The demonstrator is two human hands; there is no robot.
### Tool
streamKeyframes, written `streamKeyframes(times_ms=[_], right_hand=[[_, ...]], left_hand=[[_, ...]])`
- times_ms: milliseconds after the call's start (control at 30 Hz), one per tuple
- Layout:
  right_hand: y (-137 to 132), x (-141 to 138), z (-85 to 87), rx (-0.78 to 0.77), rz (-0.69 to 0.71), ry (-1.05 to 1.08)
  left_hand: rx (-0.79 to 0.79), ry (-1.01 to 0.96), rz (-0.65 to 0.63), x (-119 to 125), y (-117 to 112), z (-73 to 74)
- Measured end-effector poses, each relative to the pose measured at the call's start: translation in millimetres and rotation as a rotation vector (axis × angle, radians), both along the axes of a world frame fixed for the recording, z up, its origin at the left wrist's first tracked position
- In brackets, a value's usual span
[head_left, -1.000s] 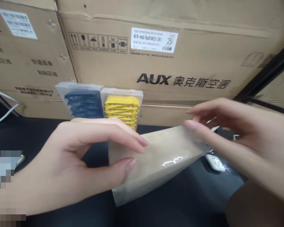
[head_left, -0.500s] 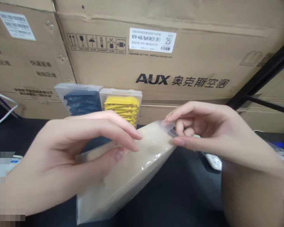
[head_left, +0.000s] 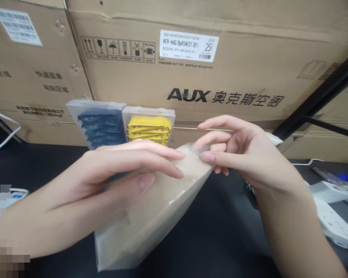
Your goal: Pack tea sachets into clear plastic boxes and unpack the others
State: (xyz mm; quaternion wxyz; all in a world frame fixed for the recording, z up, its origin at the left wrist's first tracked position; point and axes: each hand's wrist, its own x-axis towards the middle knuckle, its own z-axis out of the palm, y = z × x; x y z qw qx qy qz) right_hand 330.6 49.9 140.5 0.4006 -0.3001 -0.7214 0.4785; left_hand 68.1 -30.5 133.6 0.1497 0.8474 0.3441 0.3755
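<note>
A frosted plastic box (head_left: 159, 208) with something beige inside is tilted in front of me, its far end raised to the right. My left hand (head_left: 118, 170) lies over the box's upper face with fingers stretched out and thumb apart. At the far right corner, my right hand (head_left: 237, 148) pinches a clear end flap (head_left: 201, 150) between thumb and a finger, while its index finger is held out above. Behind the box stand two similar clear boxes, one with blue packets (head_left: 103, 129) and one with yellow packets (head_left: 149, 129).
Large cardboard cartons (head_left: 127, 85) form a wall behind the black table (head_left: 220, 239). A black metal bar (head_left: 321, 92) slants at the right. White power strips (head_left: 338, 224) lie at the right, and a white cable (head_left: 5, 135) hangs at the left.
My right index finger has straightened and lifted from the flap, and that hand has shifted slightly left. My left hand has slid a little to the right over the box.
</note>
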Motion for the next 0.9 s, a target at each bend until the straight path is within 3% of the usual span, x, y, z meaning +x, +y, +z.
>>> streamKeyframes(times_ms=[167, 533, 900], right_hand=[[1.4, -2.0, -1.5, -0.007, 0.081, 0.022], [5.8, -7.6, -8.2, -0.026, -0.040, 0.087], [2.9, -11.7, -7.1, -0.055, 0.011, 0.066]], left_hand=[[-0.005, 0.002, 0.000, 0.8, -2.2, -0.2], [-0.053, -0.057, 0.005, 1.7, 2.8, 2.1], [-0.029, -0.001, -0.022, 1.5, 4.4, 1.1]])
